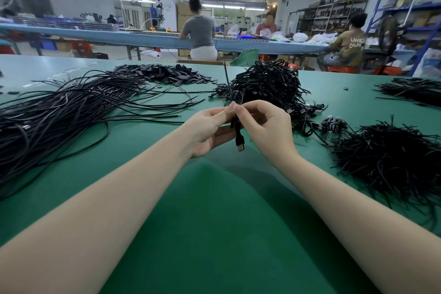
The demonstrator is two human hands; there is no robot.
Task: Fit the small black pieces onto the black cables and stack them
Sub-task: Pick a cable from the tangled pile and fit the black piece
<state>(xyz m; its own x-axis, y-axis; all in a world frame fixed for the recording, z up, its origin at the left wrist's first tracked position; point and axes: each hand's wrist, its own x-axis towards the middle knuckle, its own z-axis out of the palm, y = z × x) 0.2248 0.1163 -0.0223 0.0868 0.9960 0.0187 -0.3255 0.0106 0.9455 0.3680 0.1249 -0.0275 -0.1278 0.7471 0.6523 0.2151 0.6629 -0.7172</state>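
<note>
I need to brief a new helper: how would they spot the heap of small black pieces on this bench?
Start at the green table and look to its far edge, left of centre. Behind the long loose cables fanned across the left side lies the heap of small black pieces. Unlike the tangled cable piles around it, it is low, made of short flat bits.

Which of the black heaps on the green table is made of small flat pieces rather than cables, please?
The far heap of small black pieces, behind the long loose cables; the other heaps are all wiry strands.
</note>
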